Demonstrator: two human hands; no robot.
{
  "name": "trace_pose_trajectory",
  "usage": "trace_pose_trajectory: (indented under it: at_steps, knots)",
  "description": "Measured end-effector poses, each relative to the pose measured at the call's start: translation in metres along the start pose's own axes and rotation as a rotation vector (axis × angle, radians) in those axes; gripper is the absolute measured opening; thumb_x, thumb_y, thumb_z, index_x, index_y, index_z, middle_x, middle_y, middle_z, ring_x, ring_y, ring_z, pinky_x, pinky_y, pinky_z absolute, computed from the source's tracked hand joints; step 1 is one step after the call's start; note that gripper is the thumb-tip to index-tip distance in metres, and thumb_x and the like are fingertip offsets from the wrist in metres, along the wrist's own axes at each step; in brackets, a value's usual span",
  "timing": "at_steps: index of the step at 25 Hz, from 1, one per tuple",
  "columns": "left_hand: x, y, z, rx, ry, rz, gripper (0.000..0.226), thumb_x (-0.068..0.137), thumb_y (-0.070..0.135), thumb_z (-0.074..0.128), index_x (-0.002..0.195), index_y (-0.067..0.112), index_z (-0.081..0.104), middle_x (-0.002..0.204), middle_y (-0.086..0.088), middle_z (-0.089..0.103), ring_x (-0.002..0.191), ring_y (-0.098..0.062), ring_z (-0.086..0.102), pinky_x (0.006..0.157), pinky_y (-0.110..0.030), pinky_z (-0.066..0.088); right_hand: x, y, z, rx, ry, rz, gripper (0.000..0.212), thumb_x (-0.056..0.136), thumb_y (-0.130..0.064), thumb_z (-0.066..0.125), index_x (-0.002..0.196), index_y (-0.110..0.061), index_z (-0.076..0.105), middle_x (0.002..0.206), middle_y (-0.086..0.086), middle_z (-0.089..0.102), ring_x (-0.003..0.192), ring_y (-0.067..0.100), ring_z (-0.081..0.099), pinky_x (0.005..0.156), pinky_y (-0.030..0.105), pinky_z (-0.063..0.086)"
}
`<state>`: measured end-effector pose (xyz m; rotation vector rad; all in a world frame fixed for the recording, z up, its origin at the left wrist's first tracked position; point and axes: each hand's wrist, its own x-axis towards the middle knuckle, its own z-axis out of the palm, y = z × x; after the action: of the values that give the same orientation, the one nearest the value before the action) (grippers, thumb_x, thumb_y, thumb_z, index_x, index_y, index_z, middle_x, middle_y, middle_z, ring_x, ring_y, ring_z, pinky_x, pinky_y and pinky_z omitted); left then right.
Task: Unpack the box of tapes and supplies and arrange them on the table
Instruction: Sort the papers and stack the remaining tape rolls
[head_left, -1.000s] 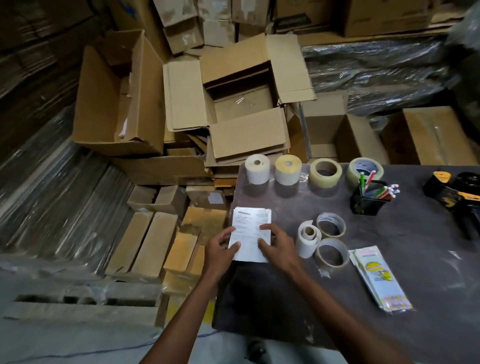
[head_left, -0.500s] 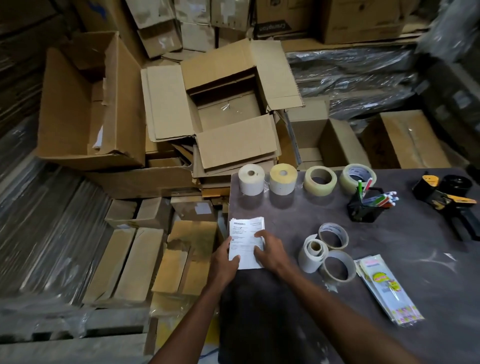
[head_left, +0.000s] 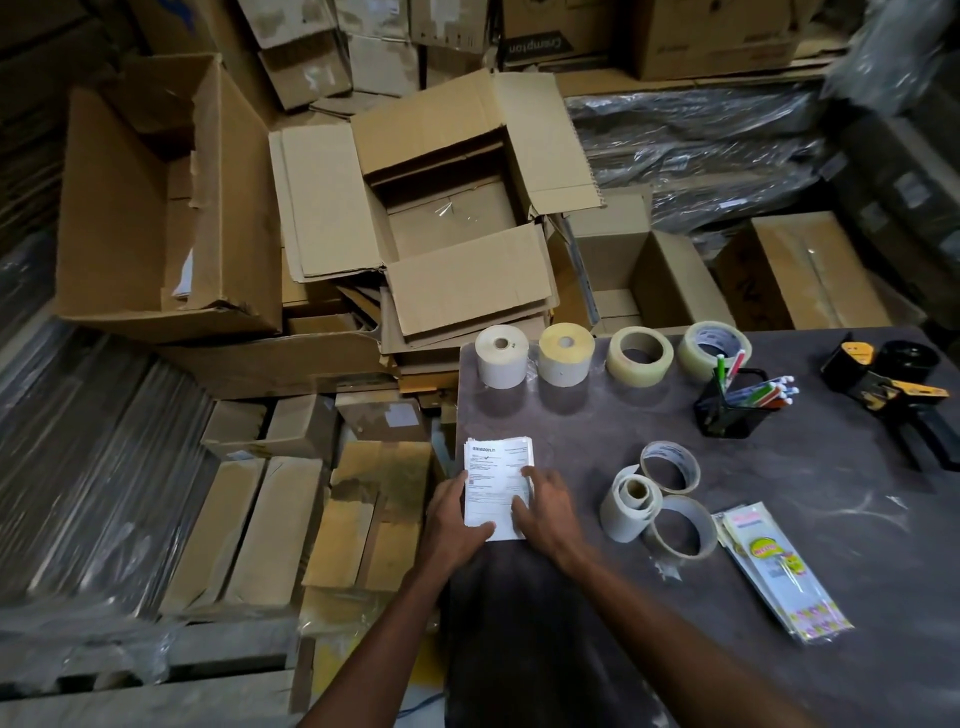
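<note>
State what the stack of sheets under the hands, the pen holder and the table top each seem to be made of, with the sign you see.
Stack of sheets: white paper, matt, printed with black text. Pen holder: black, probably metal mesh or plastic; too dark to settle. Table top: dark, smooth, faintly shiny board, perhaps laminate, with pale scuffs.

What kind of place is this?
Probably a warehouse packing area: cardboard boxes piled everywhere, tape rolls lined up on the table, and a stack of shipping invoices.
</note>
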<state>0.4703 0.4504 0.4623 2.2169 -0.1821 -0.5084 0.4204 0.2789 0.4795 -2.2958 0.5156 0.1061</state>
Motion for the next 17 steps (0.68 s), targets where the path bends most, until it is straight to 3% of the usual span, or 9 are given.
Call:
trace_pose_trajectory:
  at_steps: [2,4,6,9,11,13,17]
  knots:
    - [-0.002,-0.003,0.000,0.004,-0.001,0.057,0.099,0.063,0.042,0.083,0.149,0.025,0.036,0.144,0.009,0.044,0.128,-0.010,0.047,0.101,-0.035,0.052,-0.005,0.004,-0.003,0.008,0.008,-0.041,0.058,0.092,-0.029,0.059,0.145,-0.014,0.044,0.141,0.011,0.051,0.127,0.028,0.049,0.107,0.035,0.038]
    - [-0.006,0.000,0.003,-0.036,0.013,0.088,0.079,0.075,0.031,0.084,0.143,0.025,0.045,0.137,0.011,0.052,0.126,-0.005,0.051,0.099,-0.015,0.047,-0.009,0.006,-0.006,0.053,0.022,-0.088,0.052,0.089,-0.022,0.060,0.139,-0.014,0.050,0.137,0.009,0.058,0.122,0.027,0.055,0.101,0.033,0.041]
    - [-0.012,0.008,0.008,-0.055,0.045,0.078,0.055,0.088,0.025,0.074,0.137,0.028,0.050,0.127,0.013,0.059,0.114,0.001,0.057,0.085,0.001,0.043,-0.011,0.004,-0.008,0.077,0.023,-0.111,0.050,0.088,-0.017,0.059,0.137,-0.013,0.052,0.134,0.009,0.062,0.119,0.028,0.059,0.099,0.033,0.043]
    - [-0.013,0.015,0.015,-0.117,0.083,0.015,0.021,0.102,0.038,0.052,0.122,0.039,0.057,0.118,0.010,0.069,0.101,0.005,0.064,0.072,-0.002,0.047,-0.011,0.000,-0.007,0.069,-0.005,-0.105,0.051,0.089,-0.013,0.058,0.139,-0.011,0.050,0.137,0.009,0.060,0.121,0.028,0.058,0.102,0.033,0.042]
    - [-0.014,0.017,0.017,-0.119,0.107,0.007,0.027,0.104,0.043,0.045,0.121,0.032,0.062,0.114,0.008,0.070,0.102,-0.001,0.067,0.073,-0.007,0.051,-0.011,-0.001,-0.008,0.064,-0.014,-0.097,0.050,0.088,-0.011,0.058,0.138,-0.009,0.051,0.137,0.011,0.060,0.121,0.029,0.057,0.101,0.032,0.041]
    - [-0.014,0.016,0.017,-0.088,0.127,0.028,0.037,0.102,0.049,0.044,0.127,0.028,0.060,0.118,0.007,0.069,0.106,-0.004,0.065,0.083,-0.016,0.056,-0.011,0.001,-0.009,0.078,-0.015,-0.088,0.051,0.087,-0.012,0.058,0.138,-0.010,0.052,0.137,0.010,0.060,0.121,0.027,0.057,0.101,0.031,0.041]
    - [-0.005,0.005,0.015,-0.034,0.064,0.022,0.044,0.094,0.059,0.050,0.132,0.036,0.053,0.120,0.011,0.066,0.107,-0.003,0.063,0.087,-0.025,0.058,-0.016,0.004,-0.009,0.110,-0.040,-0.059,0.051,0.087,-0.014,0.057,0.138,-0.015,0.052,0.138,0.007,0.060,0.122,0.023,0.057,0.099,0.025,0.041]
